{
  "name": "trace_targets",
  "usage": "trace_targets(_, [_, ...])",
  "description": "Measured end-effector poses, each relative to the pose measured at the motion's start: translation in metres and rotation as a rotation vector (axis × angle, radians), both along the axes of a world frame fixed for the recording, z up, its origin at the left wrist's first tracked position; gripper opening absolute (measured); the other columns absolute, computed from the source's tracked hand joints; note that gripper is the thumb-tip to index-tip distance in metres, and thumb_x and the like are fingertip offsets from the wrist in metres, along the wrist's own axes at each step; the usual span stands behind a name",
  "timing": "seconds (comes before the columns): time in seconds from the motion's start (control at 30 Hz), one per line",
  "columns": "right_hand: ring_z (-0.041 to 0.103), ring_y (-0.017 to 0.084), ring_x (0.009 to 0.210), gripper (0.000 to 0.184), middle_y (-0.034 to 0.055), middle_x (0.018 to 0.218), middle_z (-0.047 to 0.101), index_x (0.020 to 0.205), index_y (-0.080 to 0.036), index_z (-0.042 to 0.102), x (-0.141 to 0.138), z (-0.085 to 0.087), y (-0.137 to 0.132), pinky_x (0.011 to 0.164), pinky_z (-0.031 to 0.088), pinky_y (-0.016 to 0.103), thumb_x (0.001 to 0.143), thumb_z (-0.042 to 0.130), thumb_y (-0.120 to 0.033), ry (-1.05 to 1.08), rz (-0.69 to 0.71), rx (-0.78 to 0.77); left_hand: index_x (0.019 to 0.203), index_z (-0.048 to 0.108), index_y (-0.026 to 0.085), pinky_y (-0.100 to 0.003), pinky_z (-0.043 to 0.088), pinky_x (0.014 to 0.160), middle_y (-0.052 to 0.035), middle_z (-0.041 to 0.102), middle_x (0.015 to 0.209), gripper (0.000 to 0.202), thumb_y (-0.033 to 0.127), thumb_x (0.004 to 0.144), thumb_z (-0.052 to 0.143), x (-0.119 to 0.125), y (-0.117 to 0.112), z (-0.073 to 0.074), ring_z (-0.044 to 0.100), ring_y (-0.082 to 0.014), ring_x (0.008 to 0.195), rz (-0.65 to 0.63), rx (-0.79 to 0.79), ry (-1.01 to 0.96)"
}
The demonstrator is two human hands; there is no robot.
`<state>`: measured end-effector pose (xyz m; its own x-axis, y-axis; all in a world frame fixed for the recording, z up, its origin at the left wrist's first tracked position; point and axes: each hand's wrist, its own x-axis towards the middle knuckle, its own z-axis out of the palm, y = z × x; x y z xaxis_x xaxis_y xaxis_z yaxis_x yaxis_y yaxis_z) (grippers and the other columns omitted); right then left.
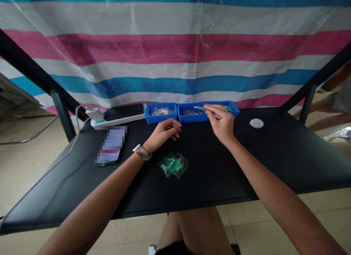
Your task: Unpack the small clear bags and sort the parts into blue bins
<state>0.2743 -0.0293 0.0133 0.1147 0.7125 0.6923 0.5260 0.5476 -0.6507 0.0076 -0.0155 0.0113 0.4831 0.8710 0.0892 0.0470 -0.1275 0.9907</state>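
My right hand (pixel 222 124) pinches a green packet (pixel 199 108) between its fingertips, by the right end of the middle blue bin (pixel 193 118), which holds metal screws (pixel 189 112). My left hand (pixel 163 133), fingers released and loosely bent, is near that bin's front left corner; overlapping green bags (pixel 174 165) lie on the black table (pixel 214 174) in front of it.

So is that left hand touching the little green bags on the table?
Apart: the head view shows bare black tabletop between the left hand and the green bags.
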Motion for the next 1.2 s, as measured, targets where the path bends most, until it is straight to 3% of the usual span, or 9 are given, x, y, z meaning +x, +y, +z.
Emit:
trace_targets(0.07, [0.068,0.030,0.133,0.039,0.0114,0.140,0.073,0.130,-0.023,0.079,0.026,0.003,0.008,0.113,0.056,0.049,0.105,0.050,-0.024,-0.178,-0.172,0.064,0.102,0.069,0.014,-0.023,0.057,0.059,-0.0038,0.070,0.090,0.024,0.029,0.084,0.073,0.000,0.000,0.001,0.070,-0.0139,0.070,0.000,-0.001,-0.003])
trace_targets(0.17, [0.062,0.031,0.142,0.049,0.0146,0.153,0.064,0.145,-0.017,0.070,0.059,-0.003,0.022,0.121,0.049,0.050,0.104,0.043,-0.017,-0.316,-0.368,0.002,0.101,0.070,0.014,-0.023,0.056,0.059,-0.0038,0.069,0.089,0.023,0.030,0.084,0.072,0.001,-0.001,0.001,0.070,-0.0139,0.070,0.001,-0.003,-0.002])
trace_targets(0.27, [0.059,0.032,0.144,0.053,0.0147,0.155,0.062,0.148,-0.014,0.066,0.077,-0.015,0.033,0.123,0.044,0.054,0.101,0.042,-0.016,-0.485,-0.378,-0.140,0.100,0.070,0.014,-0.024,0.056,0.059,-0.0040,0.069,0.089,0.023,0.031,0.085,0.072,0.001,-0.001,0.001,0.070,-0.0144,0.070,-0.003,-0.005,0.009])
trace_targets(0.47, [0.053,0.039,0.146,0.048,0.0122,0.151,0.066,0.142,-0.019,0.072,0.083,-0.027,0.037,0.124,0.032,0.067,0.103,0.050,-0.037,-0.604,-0.444,-0.292,0.098,0.070,0.014,-0.024,0.055,0.059,-0.0041,0.069,0.088,0.023,0.033,0.085,0.071,0.000,0.000,0.003,0.069,-0.0146,0.070,0.000,0.024,0.022])
trace_targets(0.73, [0.052,0.038,0.145,0.053,0.0210,0.155,0.060,0.148,-0.012,0.063,0.065,-0.018,0.031,0.122,0.037,0.060,0.100,0.053,-0.032,-0.497,-0.470,-0.076,0.096,0.070,0.014,-0.023,0.054,0.059,-0.0043,0.069,0.087,0.022,0.034,0.086,0.071,0.000,-0.001,0.004,0.069,-0.0144,0.070,0.012,0.039,0.052])
trace_targets(0.83, [0.063,0.034,0.127,0.034,0.0172,0.130,0.072,0.126,-0.018,0.074,0.033,-0.005,0.014,0.114,0.047,0.053,0.096,0.059,-0.026,-0.390,-0.272,0.034,0.095,0.070,0.014,-0.023,0.054,0.058,-0.0044,0.070,0.086,0.021,0.033,0.085,0.071,0.000,0.001,0.002,0.069,-0.0144,0.069,0.027,0.038,0.049])
trace_targets(0.93, [0.070,0.024,0.092,0.014,0.0059,0.094,0.074,0.096,-0.023,0.076,-0.012,0.003,-0.017,0.090,0.057,0.040,0.098,0.062,-0.024,-0.382,0.274,-0.077,0.095,0.070,0.015,-0.023,0.054,0.058,-0.0042,0.070,0.086,0.022,0.034,0.085,0.071,-0.002,0.003,0.000,0.069,-0.0146,0.069,0.052,0.047,0.035])
trace_targets(1.0, [0.070,0.023,0.095,0.008,0.0055,0.100,0.074,0.100,-0.022,0.077,-0.041,0.005,-0.039,0.090,0.056,0.037,0.095,0.072,-0.026,-0.410,0.553,-0.179,0.094,0.069,0.015,-0.023,0.054,0.058,-0.0038,0.069,0.084,0.022,0.035,0.085,0.071,-0.003,0.004,-0.001,0.069,-0.0142,0.068,0.074,0.058,0.025])
trace_targets(1.2, [0.064,0.027,0.110,0.036,0.0099,0.115,0.074,0.114,-0.020,0.078,-0.079,-0.002,-0.070,0.104,0.053,0.045,0.082,0.090,-0.032,-0.579,0.754,-0.135,0.092,0.069,0.014,-0.023,0.054,0.059,-0.0039,0.068,0.085,0.023,0.037,0.086,0.070,-0.006,0.007,-0.003,0.068,-0.0134,0.068,0.137,0.071,0.033])
